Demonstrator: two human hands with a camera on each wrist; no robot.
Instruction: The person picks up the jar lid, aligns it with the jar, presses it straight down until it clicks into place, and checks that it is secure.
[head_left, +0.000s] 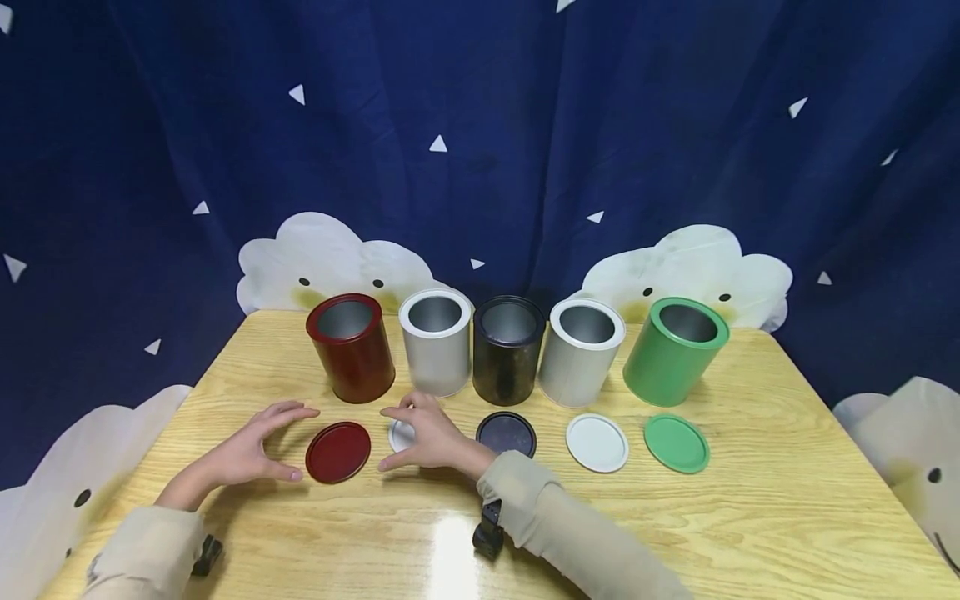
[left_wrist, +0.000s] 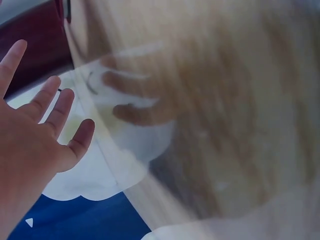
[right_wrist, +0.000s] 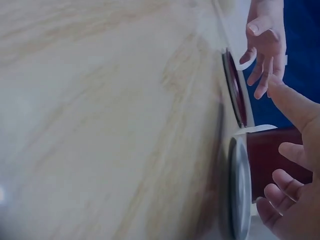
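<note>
A dark red lid [head_left: 338,452] lies flat on the table between the two hands. The left hand [head_left: 243,450] hovers just left of it, fingers spread and thumb apart, holding nothing. On the other side, the right hand [head_left: 429,433] is held above a white lid [head_left: 401,434] and partly hides it; its thumb and forefinger point left toward the red lid. In the right wrist view the red lid [right_wrist: 234,90] and the white lid [right_wrist: 240,190] appear edge-on beside the right hand [right_wrist: 295,175]. The open red can [head_left: 352,354] stands behind the red lid.
Right of the red can stand a white can [head_left: 438,358], a black can [head_left: 506,362], another white can [head_left: 576,367] and a green can [head_left: 667,362], all uncovered. Before them lie a black lid [head_left: 507,432], a second white lid [head_left: 597,442] and a green lid [head_left: 677,443]. A dark blue curtain [head_left: 480,125] hangs behind.
</note>
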